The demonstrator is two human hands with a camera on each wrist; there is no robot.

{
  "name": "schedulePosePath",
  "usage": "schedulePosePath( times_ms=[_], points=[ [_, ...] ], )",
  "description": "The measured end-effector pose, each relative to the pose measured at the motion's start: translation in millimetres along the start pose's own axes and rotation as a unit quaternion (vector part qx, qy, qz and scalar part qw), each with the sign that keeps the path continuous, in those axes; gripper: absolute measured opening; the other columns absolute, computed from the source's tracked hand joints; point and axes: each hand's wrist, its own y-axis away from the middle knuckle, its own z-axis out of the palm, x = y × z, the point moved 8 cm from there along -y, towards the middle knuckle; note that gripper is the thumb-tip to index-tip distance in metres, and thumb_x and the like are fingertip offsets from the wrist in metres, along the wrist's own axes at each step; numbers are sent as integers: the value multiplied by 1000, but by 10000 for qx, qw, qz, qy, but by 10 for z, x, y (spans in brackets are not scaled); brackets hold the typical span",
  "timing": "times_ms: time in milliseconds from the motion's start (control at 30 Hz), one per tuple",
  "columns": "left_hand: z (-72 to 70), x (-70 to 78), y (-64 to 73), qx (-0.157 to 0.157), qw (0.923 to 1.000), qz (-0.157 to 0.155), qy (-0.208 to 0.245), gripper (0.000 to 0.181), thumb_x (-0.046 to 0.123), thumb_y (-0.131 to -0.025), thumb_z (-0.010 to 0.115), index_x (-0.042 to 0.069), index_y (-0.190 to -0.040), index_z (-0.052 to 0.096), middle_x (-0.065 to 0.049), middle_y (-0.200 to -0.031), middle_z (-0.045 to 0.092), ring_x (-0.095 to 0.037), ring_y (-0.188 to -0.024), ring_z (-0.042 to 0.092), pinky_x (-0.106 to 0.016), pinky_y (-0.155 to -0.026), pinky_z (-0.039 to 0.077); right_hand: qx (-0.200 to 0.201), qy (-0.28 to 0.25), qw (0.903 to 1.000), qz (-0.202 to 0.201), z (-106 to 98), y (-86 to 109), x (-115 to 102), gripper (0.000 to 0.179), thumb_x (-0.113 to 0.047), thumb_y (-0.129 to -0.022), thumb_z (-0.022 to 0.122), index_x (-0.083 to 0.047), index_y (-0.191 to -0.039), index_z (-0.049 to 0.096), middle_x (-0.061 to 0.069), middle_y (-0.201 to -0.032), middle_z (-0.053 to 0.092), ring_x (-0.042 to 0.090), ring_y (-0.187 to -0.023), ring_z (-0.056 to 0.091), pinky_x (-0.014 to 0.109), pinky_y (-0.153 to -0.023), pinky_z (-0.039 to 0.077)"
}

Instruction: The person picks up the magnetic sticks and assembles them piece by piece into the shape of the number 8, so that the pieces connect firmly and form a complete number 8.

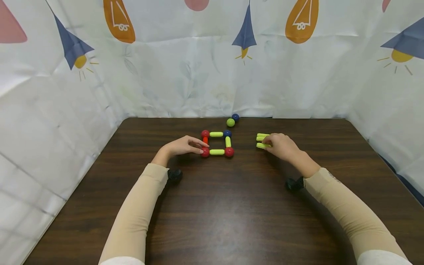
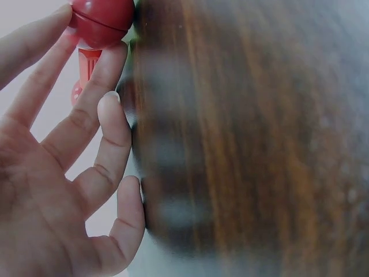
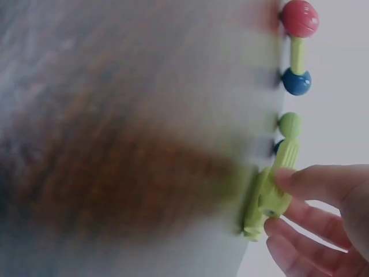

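A small square frame of balls and rods lies on the table. My left hand (image 1: 185, 145) pinches its near-left red ball (image 2: 106, 26) between thumb and fingers; the little finger side lies close to the tabletop. A red rod (image 2: 87, 64) runs from that ball to the far-left red ball (image 1: 205, 133). Yellow-green rods (image 1: 216, 152) form the other sides, with a blue ball (image 1: 227, 133) and a red ball (image 1: 229, 152) at the right corners. Right of the frame, my right hand (image 1: 281, 145) pinches a yellow-green rod (image 3: 274, 199), beside other loose yellow-green rods (image 3: 252, 222).
A loose green ball (image 1: 230, 122) and a dark blue ball (image 1: 235, 117) sit together behind the frame, near the table's far edge. The dark wooden table (image 1: 218, 206) is bordered by a patterned white cloth (image 1: 212, 84) at the back and sides.
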Motion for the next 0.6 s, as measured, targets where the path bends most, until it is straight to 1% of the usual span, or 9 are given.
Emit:
schedulePosePath(
  times_ms=[100, 200, 267, 367, 467, 533, 600],
  points=[
    [-1, -5, -13, -8, 10000, -39, -7, 40, 14, -98, 69, 2, -137, 66, -17, -140, 59, -34, -129, 52, -49, -108, 40, 70, -429, 9990, 39, -49, 21, 17, 25, -5, -94, 73, 6, -117, 72, 23, -114, 70, 37, -98, 67, 50, -84, 55],
    [-8, -8, -13, 6, 10000, -58, -31, 40, 14, -98, 69, 3, -137, 66, -17, -141, 58, -34, -130, 51, -50, -109, 39, 70, -877, 9961, 75, -78, 28, 27, 26, -6, -95, 73, 6, -118, 72, 23, -113, 70, 35, -95, 67, 46, -77, 55],
    [-7, -3, -15, 4, 10000, -57, -30, 40, 14, -98, 69, 4, -137, 66, -17, -141, 58, -34, -131, 51, -50, -109, 39, 51, -1168, 9931, 131, -91, 32, 36, 26, -7, -95, 73, 6, -118, 72, 23, -112, 70, 34, -94, 67, 42, -74, 54],
    [-6, -2, -17, -3, 10000, -66, -21, 40, 15, -99, 69, 5, -137, 66, -16, -142, 58, -34, -131, 51, -50, -109, 39, 35, -1673, 9856, 223, -95, 37, 35, 28, -9, -95, 73, 6, -119, 72, 21, -112, 71, 33, -94, 68, 37, -72, 55],
    [-3, -7, -14, -32, 10000, -72, -1, 39, 15, -99, 69, 5, -137, 66, -15, -142, 58, -34, -131, 51, -49, -108, 40, -25, -2270, 9734, 302, -69, 40, 10, 32, -10, -96, 73, 7, -122, 70, 21, -113, 70, 33, -93, 69, 37, -74, 58],
    [-5, -12, -11, -31, 10000, -84, 21, 39, 14, -99, 69, 4, -137, 66, -15, -142, 58, -33, -130, 52, -48, -107, 41, -119, -2724, 9613, 400, -27, 40, -12, 35, -11, -97, 73, 8, -126, 68, 22, -115, 68, 32, -93, 69, 39, -77, 59],
    [-3, -12, -9, -34, 10000, -77, 35, 39, 13, -99, 68, 4, -137, 66, -16, -141, 58, -33, -129, 53, -48, -107, 41, -241, -3170, 9465, 555, 28, 47, -32, 40, -12, -97, 73, 9, -130, 65, 23, -118, 67, 30, -97, 68, 40, -80, 59]
  ],
)
